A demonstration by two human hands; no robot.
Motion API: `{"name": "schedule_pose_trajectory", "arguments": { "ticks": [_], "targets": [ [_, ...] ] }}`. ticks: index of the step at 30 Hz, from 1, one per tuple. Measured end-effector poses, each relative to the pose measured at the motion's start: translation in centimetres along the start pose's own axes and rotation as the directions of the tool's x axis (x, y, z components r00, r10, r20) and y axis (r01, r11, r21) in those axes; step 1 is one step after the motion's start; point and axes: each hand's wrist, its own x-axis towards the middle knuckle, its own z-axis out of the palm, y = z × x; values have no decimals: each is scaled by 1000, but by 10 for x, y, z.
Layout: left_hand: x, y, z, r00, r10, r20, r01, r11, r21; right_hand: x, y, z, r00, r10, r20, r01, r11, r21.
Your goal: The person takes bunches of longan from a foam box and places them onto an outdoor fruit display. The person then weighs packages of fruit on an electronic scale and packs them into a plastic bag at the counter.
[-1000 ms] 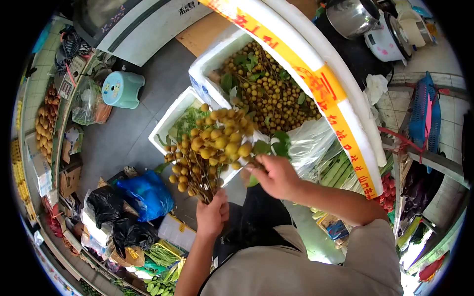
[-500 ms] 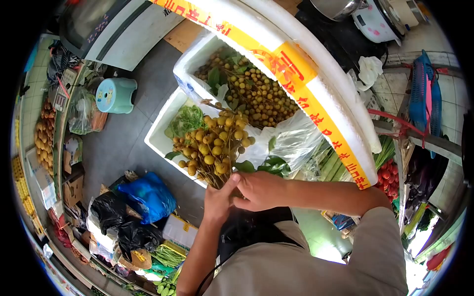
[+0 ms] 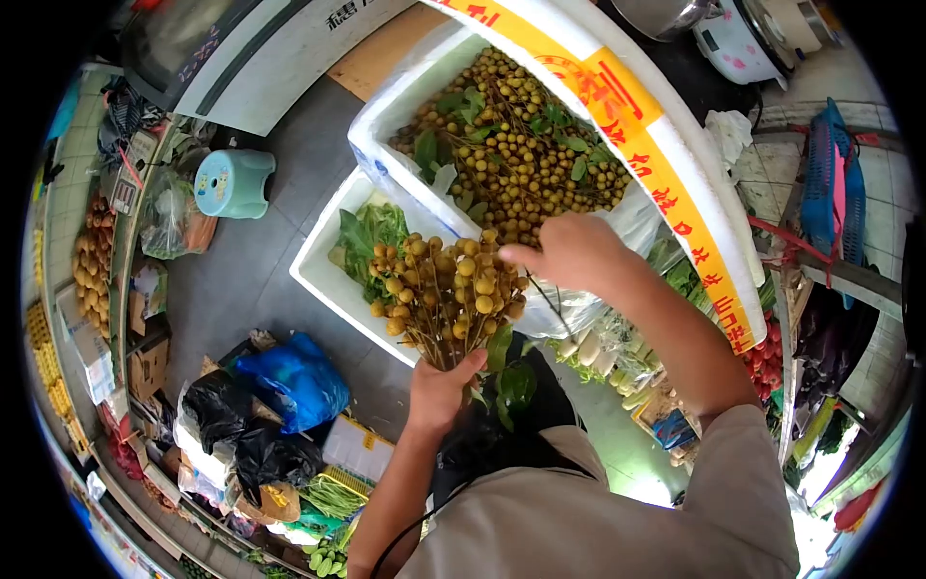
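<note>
Left hand (image 3: 442, 389) clenching stems of a fruit bunch (image 3: 449, 289) over a foam box's (image 3: 318, 256) near edge, right hand (image 3: 576, 253) hovering beside its fruit, grip unclear, grey floor (image 3: 289, 251) stretching leftward.

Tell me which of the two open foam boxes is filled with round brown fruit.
It is the farther box from the person's body: brown fruit fills it, while the nearer box shows leafy greens.
</note>
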Motion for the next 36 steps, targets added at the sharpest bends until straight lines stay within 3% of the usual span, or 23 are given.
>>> {"name": "schedule_pose_trajectory", "arguments": {
  "ticks": [1, 2, 3, 4, 5, 6, 7, 8, 10, 12, 14, 16, 19, 22, 25, 27, 28, 30, 32, 34, 36],
  "targets": [
    [-1, 0, -1, 1000, 8, 8, -8, 1000, -27, 6, 10, 13, 1000, -4, 2, 4, 1000, 0],
    [-1, 0, -1, 1000, 16, 16, -16, 998, -54, 13, 24, 33, 958, -97, -271, 94, 995, -24],
    [-2, 0, -3, 1000, 14, 15, -13, 998, -56, 15, 26, 39, 835, -181, -519, 171, 983, -68],
    [-2, 2, -5, 1000, 16, 21, -15, 998, -59, 17, 30, 42, 835, -181, -519, 171, 983, -69],
    [-2, 3, -7, 999, 20, 28, -18, 998, -63, 19, 33, 45, 988, -74, -137, 79, 996, 28],
    [-2, 3, -9, 999, 20, 28, -18, 998, -63, 17, 31, 47, 991, -47, 123, 39, 997, 70],
    [-2, 2, -12, 1000, 13, 20, -11, 997, -80, 15, 29, 48, 927, -17, 376, -17, 996, 86],
    [-2, 2, -14, 1000, 8, 13, -6, 995, -98, 10, 24, 50, 927, -16, 375, -17, 996, 85],
    [-5, 1, -19, 1000, -3, -1, 3, 989, -148, -1, 9, 50, 825, 130, 550, -143, 989, -19],
    [-6, 0, -23, 1000, -12, -10, 9, 980, -197, -3, 27, 92, 867, 47, 496, -10, 997, -76],
    [-10, -3, -30, 1000, 28, -14, -31, 958, -285, -6, 35, 106, 903, 60, 426, -36, 997, -63],
    [-16, -4, -38, 999, 21, -24, -26, 967, -255, -1, 39, 104, 914, 181, 364, -165, 983, -75],
    [-24, -8, -51, 997, -7, -75, -14, 960, -280, -6, 46, 44, 905, 269, 330, -386, 847, 367],
    [-32, -13, -66, 994, -2, -108, -31, 954, -299, 8, 75, 11, 881, 361, 305, -473, 682, 559],
    [-39, -16, -79, 989, -2, -148, -48, 940, -338, 8, 90, -12, 874, 415, 252, -481, 671, 564],
    [-44, -22, -87, 982, -14, -188, -62, 918, -392, 12, 104, -10, 869, 494, -9, -458, 812, 362],
    [-46, -26, -92, 981, -11, -194, -69, 913, -403, 20, 117, -3, 874, 485, -14, -449, 821, 354],
    [-50, -38, -104, 966, -49, -254, -81, 875, -477, 39, 137, 11, 900, 430, -72, -435, 876, -209],
    [-52, -55, -118, 956, -76, -283, -91, 843, -531, 62, 115, 10, 893, 450, -34, -449, 879, -159],
    [-59, -65, -127, 935, -173, -311, -54, 795, -604, 88, 94, 28, 930, 105, -352, -159, 979, -129],
    [-65, -77, -131, 917, -182, -356, -92, 769, -632, 140, 67, 38, 970, 113, -214, -77, 983, 168]
  ]
}}
